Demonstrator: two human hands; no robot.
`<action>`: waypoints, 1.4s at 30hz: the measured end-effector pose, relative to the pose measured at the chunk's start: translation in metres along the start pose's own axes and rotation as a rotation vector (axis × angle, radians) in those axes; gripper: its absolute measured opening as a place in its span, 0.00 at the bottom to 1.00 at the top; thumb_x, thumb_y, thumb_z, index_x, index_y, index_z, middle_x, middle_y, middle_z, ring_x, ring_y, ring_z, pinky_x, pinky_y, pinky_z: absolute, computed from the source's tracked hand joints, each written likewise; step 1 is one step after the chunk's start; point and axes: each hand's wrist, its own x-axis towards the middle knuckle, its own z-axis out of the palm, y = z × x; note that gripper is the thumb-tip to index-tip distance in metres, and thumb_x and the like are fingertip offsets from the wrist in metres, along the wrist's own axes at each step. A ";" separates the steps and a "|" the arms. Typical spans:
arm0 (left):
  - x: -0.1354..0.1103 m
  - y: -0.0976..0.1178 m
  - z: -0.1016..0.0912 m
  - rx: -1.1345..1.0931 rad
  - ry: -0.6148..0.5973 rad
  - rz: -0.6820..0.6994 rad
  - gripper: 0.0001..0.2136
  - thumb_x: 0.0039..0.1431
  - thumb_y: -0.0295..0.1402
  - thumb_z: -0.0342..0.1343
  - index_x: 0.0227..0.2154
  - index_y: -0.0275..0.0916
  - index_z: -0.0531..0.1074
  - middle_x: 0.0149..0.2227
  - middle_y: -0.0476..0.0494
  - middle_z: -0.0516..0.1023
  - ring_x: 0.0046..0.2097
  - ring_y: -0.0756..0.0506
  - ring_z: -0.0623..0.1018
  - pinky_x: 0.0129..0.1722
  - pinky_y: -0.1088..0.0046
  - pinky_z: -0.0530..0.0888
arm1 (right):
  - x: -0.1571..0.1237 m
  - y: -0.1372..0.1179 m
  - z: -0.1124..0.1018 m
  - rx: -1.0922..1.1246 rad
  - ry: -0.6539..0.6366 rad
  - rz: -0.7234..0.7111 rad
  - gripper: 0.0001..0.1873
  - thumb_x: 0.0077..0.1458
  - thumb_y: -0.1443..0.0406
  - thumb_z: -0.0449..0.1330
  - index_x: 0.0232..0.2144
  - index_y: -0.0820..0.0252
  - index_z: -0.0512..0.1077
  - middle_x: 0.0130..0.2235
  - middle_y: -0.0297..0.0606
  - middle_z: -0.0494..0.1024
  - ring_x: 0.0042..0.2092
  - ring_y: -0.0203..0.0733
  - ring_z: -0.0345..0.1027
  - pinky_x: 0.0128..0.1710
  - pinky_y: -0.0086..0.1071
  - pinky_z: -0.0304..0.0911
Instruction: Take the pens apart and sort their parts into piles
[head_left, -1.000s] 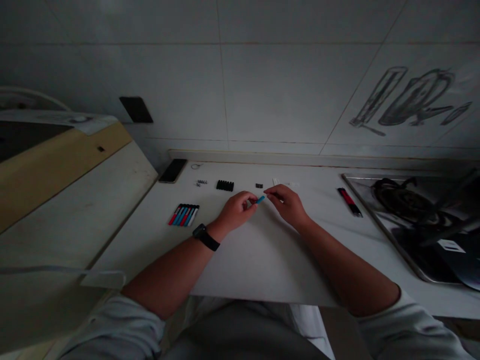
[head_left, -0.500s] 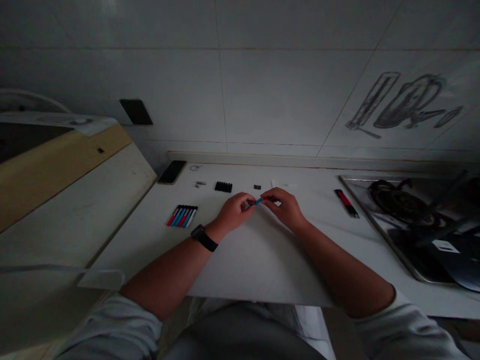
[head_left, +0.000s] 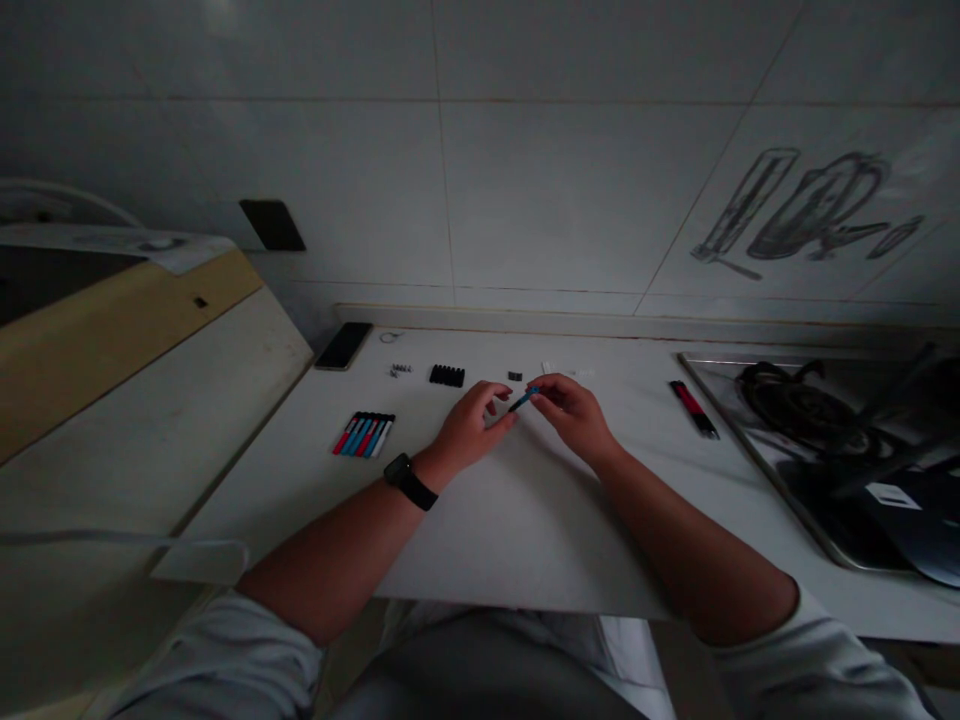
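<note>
A small blue pen-like piece (head_left: 528,396) with a dark end is pinched between the thumb and fingers of my right hand (head_left: 574,415). It slants down to the left, towards my left hand (head_left: 474,425). My left fingers are parted, and the left thumb tip lies close to the dark end; whether they touch I cannot tell. Beyond the hands sit a row of black pieces (head_left: 448,376), a few small black bits (head_left: 515,376) and thin white sticks (head_left: 546,368). Red, blue and white barrels with black ends (head_left: 364,435) lie side by side to the left.
At the back left are a phone (head_left: 343,346) and small metallic parts (head_left: 400,370). Red-and-black pens (head_left: 694,409) lie on the right, beside a stove (head_left: 810,440). A wall rises behind the white tabletop (head_left: 517,530); a large pale box-like object (head_left: 150,400) borders the left.
My left fingers have opened off the blue piece. My right hand keeps hold and has tilted it, and its dark end now shows.
</note>
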 end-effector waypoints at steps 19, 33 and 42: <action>0.010 0.012 -0.026 0.184 0.170 0.016 0.11 0.67 0.29 0.55 0.51 0.40 0.68 0.44 0.43 0.74 0.38 0.48 0.72 0.43 0.69 0.73 | -0.020 -0.024 0.019 -0.679 -0.660 -0.284 0.11 0.63 0.69 0.58 0.45 0.57 0.78 0.41 0.42 0.81 0.40 0.43 0.74 0.43 0.35 0.67; 0.016 -0.077 -0.136 0.961 0.044 -0.485 0.14 0.63 0.30 0.56 0.48 0.43 0.81 0.51 0.32 0.72 0.51 0.31 0.73 0.48 0.53 0.71 | -0.017 -0.021 0.012 -0.649 -0.513 -0.244 0.14 0.69 0.58 0.56 0.50 0.55 0.78 0.47 0.44 0.80 0.45 0.45 0.75 0.46 0.39 0.70; 0.014 -0.093 -0.134 0.927 0.027 -0.509 0.13 0.63 0.30 0.55 0.44 0.42 0.83 0.50 0.31 0.73 0.51 0.31 0.72 0.49 0.55 0.69 | -0.015 -0.017 0.008 -0.603 -0.454 -0.239 0.14 0.69 0.61 0.55 0.49 0.56 0.78 0.46 0.44 0.80 0.44 0.43 0.75 0.47 0.38 0.70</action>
